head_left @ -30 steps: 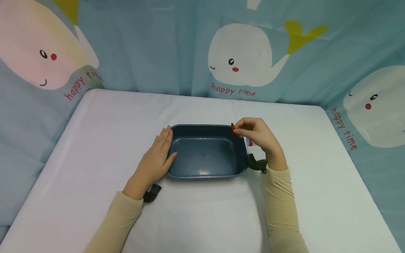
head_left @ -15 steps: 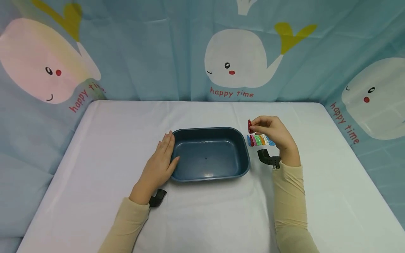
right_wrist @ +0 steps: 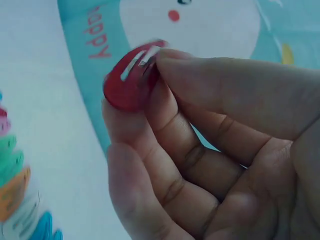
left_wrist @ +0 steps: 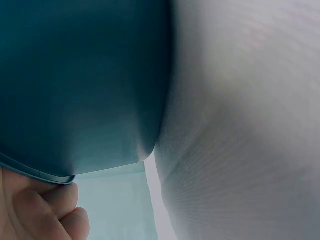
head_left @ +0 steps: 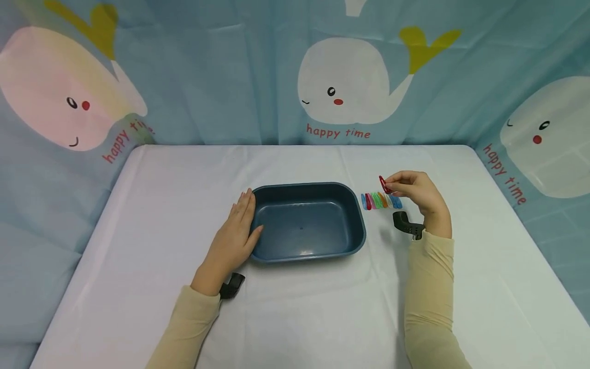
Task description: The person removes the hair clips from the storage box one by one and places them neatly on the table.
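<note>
Between thumb and fingertips, my right hand point(head_left: 417, 192) pinches a red snap hair clip point(right_wrist: 131, 80), held above the table. Below and left of that hand lies a row of several colourful hair clips point(head_left: 377, 201), side by side in blue, red, pink, green, orange and white. Fingers extended, my left hand point(head_left: 232, 233) rests on the left rim of a dark blue plastic basin point(head_left: 309, 256). Nothing lies inside the basin. The left wrist view shows the basin's outer wall point(left_wrist: 85, 90) and some fingers at its rim.
A white cloth covers the table point(head_left: 295, 312). Behind it and at both sides hangs a light blue curtain point(head_left: 221, 92) printed with whales. Black camera mounts sit at both wrists, the right one point(head_left: 407, 225) close to the clip row.
My right hand has moved right with the red hair clip, from the basin's far right corner to the right end of the clip row. The left hand stays on the rim.
</note>
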Demonstrator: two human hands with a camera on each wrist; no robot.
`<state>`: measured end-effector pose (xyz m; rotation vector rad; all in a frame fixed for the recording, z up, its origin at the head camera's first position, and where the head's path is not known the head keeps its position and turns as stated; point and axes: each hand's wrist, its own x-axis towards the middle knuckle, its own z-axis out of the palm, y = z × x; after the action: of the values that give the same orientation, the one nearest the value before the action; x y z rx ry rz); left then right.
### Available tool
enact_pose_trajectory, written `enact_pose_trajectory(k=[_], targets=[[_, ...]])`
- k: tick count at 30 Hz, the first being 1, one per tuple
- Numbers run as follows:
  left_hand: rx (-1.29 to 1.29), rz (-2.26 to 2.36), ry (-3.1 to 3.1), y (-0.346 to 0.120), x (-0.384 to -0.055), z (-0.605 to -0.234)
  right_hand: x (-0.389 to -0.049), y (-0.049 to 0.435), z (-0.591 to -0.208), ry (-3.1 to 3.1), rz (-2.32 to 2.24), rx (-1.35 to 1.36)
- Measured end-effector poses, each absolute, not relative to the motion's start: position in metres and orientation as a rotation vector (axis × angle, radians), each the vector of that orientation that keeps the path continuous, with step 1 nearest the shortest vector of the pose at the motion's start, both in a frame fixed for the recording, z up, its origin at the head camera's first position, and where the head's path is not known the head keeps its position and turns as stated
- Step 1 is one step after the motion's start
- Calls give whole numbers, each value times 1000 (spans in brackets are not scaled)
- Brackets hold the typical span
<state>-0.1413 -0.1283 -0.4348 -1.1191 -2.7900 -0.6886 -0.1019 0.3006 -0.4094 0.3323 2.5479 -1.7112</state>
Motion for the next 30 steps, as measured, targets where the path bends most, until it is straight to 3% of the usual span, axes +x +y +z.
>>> enact_pose_trajectory(k=[19,30], targets=[[-1123,-687,-2800,-126,-143,-432,-87,337,-435,2515,-1652,704],[-1122,-695,-2812,-126,-144,-433,-89,341,-444,2506,-1492,779]])
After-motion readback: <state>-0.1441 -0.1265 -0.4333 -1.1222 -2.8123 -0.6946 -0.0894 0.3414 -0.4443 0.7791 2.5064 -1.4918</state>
